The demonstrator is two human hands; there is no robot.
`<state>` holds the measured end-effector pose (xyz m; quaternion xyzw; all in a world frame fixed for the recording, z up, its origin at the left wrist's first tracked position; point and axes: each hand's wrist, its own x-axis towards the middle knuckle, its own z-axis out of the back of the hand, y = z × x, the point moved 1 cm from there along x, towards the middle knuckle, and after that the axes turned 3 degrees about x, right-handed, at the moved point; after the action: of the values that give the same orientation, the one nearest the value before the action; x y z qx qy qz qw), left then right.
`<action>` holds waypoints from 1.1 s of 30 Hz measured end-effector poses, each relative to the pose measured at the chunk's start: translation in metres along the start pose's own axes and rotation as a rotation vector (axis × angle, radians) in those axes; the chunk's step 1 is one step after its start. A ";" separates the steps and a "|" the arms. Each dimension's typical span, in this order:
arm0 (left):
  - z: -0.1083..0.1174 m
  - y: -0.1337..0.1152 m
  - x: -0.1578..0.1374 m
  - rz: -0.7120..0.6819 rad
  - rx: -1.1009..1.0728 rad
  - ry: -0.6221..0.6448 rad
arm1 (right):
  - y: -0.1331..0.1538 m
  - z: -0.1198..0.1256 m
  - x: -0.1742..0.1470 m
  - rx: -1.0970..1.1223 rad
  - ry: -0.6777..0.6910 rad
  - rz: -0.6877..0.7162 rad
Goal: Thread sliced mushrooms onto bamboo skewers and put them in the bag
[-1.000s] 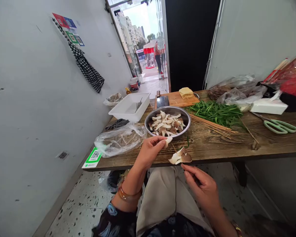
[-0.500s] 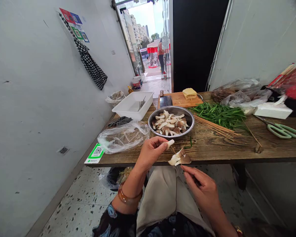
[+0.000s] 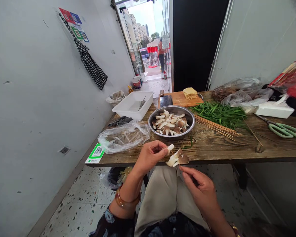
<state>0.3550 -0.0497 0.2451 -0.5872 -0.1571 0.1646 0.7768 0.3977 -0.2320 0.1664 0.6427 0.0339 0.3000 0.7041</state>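
Observation:
Between thumb and fingers, my left hand (image 3: 153, 154) pinches a pale mushroom piece (image 3: 171, 147), with the tip of a thin wooden skewer at it. Lower on the same skewer sit brown-capped mushroom pieces (image 3: 179, 158), bunched together. My right hand (image 3: 198, 184) is closed on the skewer just below them; most of its shaft is hidden by the fingers. Both hands are over my lap at the table's front edge. Just beyond them stands a steel bowl (image 3: 150, 126) of torn mushrooms (image 3: 170, 123).
On the wooden table (image 3: 212, 151) lie bare skewers (image 3: 215, 126), green leafy stalks (image 3: 219, 113), scissors (image 3: 283, 129) and a plastic bag (image 3: 124, 136). Behind are a white tub (image 3: 129, 110), a cleaver (image 3: 166, 100) and a cutting board (image 3: 177, 98) with tofu sheets (image 3: 189, 92).
My left hand has lowered slightly, bringing the pale piece closer to the mushrooms on the skewer. The skewered pieces and my right hand have shifted a little left.

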 end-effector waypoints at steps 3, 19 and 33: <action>0.002 0.003 -0.002 -0.003 -0.010 0.095 | 0.000 -0.002 0.000 0.018 0.025 -0.023; 0.023 0.006 0.042 -0.157 0.176 -0.136 | -0.010 0.006 -0.005 -0.042 -0.019 -0.097; 0.017 0.009 0.134 -0.241 1.070 -0.121 | -0.018 0.019 0.003 0.015 -0.091 -0.130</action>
<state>0.4671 0.0267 0.2477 -0.0779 -0.1617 0.1648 0.9698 0.4153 -0.2474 0.1544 0.6572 0.0460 0.2238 0.7183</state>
